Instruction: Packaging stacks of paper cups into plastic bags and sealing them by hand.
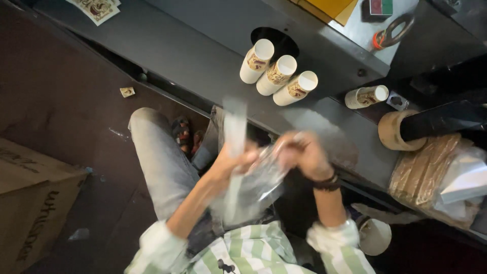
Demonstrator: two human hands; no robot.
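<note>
Clear plastic bag (253, 187) hangs between your two hands, above your lap and just in front of the grey machine deck (203, 56). Your left hand (236, 160) pinches the bag's upper left edge, and a blurred pale strip of the film stands up from it. Your right hand (303, 155), a dark band at its wrist, is curled shut on the bag's upper right edge; motion blur hides the fingertips, so the exact pinch is probably at the rim, but you cannot be sure. The hands are close together yet apart. Three printed paper cup stacks (278, 73) lie side by side on the deck beyond your hands, with a fourth cup stack (366, 96) to their right, near a roll of brown tape (393, 133).
</note>
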